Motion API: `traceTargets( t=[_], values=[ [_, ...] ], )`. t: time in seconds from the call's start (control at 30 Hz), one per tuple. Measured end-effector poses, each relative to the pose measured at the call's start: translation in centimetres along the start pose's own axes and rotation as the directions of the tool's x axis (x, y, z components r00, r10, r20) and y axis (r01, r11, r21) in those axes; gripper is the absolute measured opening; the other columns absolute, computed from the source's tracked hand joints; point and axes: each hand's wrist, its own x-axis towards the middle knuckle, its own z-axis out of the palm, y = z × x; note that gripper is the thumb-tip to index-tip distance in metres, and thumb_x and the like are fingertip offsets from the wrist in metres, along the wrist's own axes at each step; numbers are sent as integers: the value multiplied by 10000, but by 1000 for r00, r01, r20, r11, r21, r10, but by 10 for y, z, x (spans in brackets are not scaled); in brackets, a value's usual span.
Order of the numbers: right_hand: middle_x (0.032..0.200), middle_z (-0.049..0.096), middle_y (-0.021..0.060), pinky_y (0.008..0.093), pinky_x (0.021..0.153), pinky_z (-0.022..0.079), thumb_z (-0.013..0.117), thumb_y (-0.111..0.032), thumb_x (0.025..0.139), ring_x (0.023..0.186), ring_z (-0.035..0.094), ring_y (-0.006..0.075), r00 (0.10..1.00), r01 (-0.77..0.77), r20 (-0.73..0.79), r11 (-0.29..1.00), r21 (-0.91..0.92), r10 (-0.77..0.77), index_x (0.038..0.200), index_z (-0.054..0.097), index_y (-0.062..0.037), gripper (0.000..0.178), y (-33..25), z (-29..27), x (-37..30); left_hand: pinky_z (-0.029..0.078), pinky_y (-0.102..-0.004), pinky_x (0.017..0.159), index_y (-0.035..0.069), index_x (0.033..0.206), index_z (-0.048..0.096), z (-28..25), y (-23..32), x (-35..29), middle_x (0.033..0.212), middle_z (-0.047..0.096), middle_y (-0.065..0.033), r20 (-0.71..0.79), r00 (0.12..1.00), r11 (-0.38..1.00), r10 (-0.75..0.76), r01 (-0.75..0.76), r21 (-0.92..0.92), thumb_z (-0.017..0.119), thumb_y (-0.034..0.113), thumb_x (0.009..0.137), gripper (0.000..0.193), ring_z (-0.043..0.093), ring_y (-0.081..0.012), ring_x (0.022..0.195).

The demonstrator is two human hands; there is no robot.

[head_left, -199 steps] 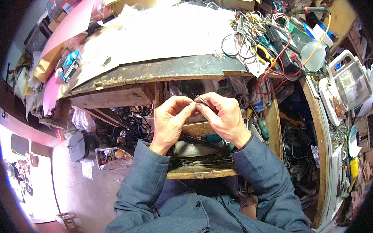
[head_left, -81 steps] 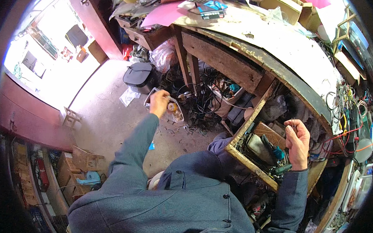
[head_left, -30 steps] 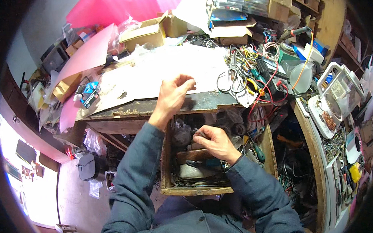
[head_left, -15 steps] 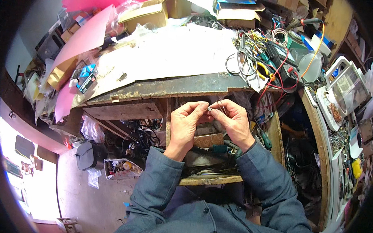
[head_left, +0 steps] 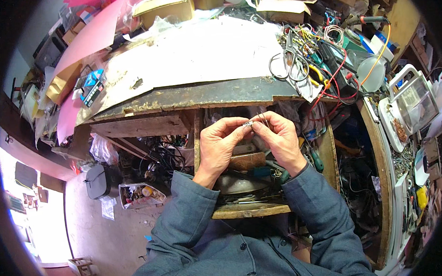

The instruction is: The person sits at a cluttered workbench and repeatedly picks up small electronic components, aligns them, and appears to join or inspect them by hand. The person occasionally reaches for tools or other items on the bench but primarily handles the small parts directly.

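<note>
Both hands meet in front of the bench, above an open drawer (head_left: 253, 213). Between thumb and fingers my left hand (head_left: 218, 147) pinches a small silvery metal part (head_left: 248, 124), too small to name more exactly. My right hand (head_left: 281, 141) is closed as well, its thumb and fingertip against the same part. Thin dark prongs (head_left: 264, 118), perhaps tweezers, stick up from the right fingers; their lower end is hidden by the hand. Under the hands, the drawer holds a brown block (head_left: 246, 161) and several tools, one with a green handle (head_left: 316, 160).
A white sheet (head_left: 203, 56) covers much of the bench. Scissors (head_left: 289, 55), cables and a red-cased handle (head_left: 374, 19) crowd its right side. At left lies a blue box (head_left: 92, 84). A bin (head_left: 100, 182) and a box of odds and ends (head_left: 142, 195) stand on the floor.
The small metal part has turned and shows more of its length between the fingertips. My left fingers have shifted slightly around it. The whole view has tilted a little.
</note>
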Motion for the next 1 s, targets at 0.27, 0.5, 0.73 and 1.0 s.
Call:
traceTargets(
  t=[0.27, 0.5, 0.73, 1.0],
  values=[
    [963, 739, 27, 244, 821, 531, 588, -105, 1044, 900, 663, 85, 1000, -3, 11, 951, -308, 7, 1213, 686, 16, 230, -3, 2, -5, 587, -264, 833, -19, 1095, 743, -5, -8, 4, 1011, 767, -91, -89, 991, 993, 104, -97, 74, 744, -4, 925, 171, 723, -141, 902],
    [934, 755, 96, 262, 793, 542, 605, -100, 1029, 863, 672, 83, 996, 81, 3, 883, -462, -89, 1202, 702, -11, 217, -5, 6, -5, 570, -255, 876, -5, 1110, 755, -6, -8, 4, 1035, 770, -76, -79, 988, 978, 133, -118, 171, 745, -16, 915, 195, 712, -120, 946],
    [926, 755, 99, 259, 767, 533, 604, -100, 1028, 847, 662, 78, 1000, -24, -4, 893, -450, 25, 1225, 701, -14, 236, -8, 4, -6, 565, -260, 886, 1, 1093, 762, -8, -13, 3, 1040, 770, -72, -65, 980, 955, 186, -165, 247, 732, -44, 906, 195, 710, -124, 959],
    [797, 700, 66, 261, 663, 503, 617, -99, 1015, 719, 581, 58, 995, 94, 22, 871, -483, -95, 1222, 711, -17, 242, -4, 3, -5, 563, -266, 873, -10, 1073, 758, -8, -12, 1, 1020, 765, -80, -46, 965, 898, 259, -223, 378, 705, -88, 892, 204, 705, -131, 950]
  ],
)
